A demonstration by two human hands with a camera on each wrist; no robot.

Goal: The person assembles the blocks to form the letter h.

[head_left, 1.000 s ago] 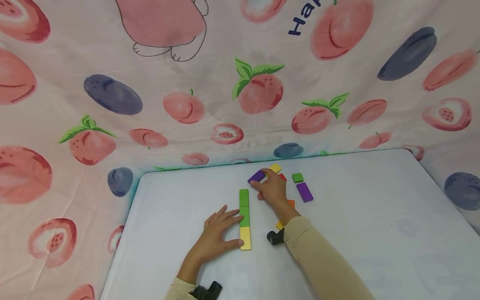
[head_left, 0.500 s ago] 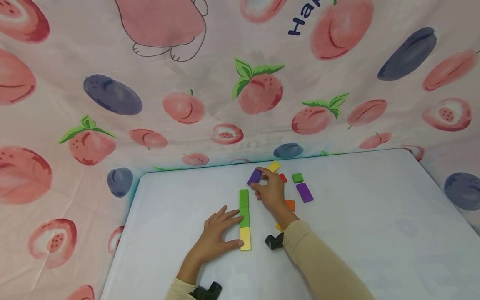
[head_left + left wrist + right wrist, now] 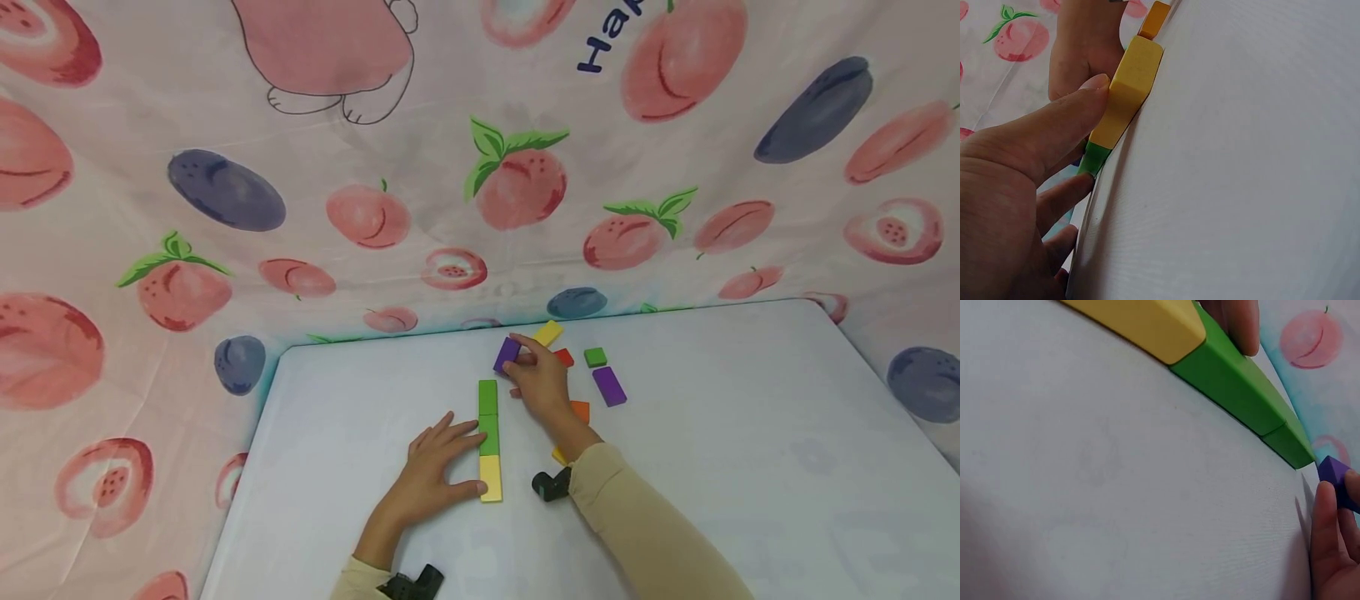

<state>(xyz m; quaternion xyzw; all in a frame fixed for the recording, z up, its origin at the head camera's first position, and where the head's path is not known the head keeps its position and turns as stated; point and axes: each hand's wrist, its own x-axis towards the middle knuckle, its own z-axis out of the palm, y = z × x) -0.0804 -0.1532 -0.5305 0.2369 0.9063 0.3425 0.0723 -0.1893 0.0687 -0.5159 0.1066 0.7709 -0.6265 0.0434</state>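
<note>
A straight row of a yellow block [image 3: 491, 477] and two green blocks, the middle one [image 3: 488, 435] and the far one [image 3: 487, 397], lies on the white table [image 3: 337, 400]. My left hand [image 3: 431, 471] rests along the row's left side with fingers spread and fairly straight. Its thumb touches the yellow block, as the left wrist view also shows, and a fingertip touches the middle green block. Beyond the row's far end, my right hand [image 3: 542, 383] pinches a purple block [image 3: 506, 355] between thumb and fingers. That purple block is tilted and apart from the green one.
Around my right hand lie a yellow block [image 3: 549, 333], a red block [image 3: 564, 357], a small green block [image 3: 595, 357], another purple block [image 3: 609, 387] and an orange block [image 3: 581, 412]. A yellow-orange block [image 3: 558, 456] is partly hidden by the right forearm. Printed cloth [image 3: 420, 150] hangs behind.
The purple block in my right hand has turned more in line with the row and shifted slightly left. My left hand and the row have stayed put.
</note>
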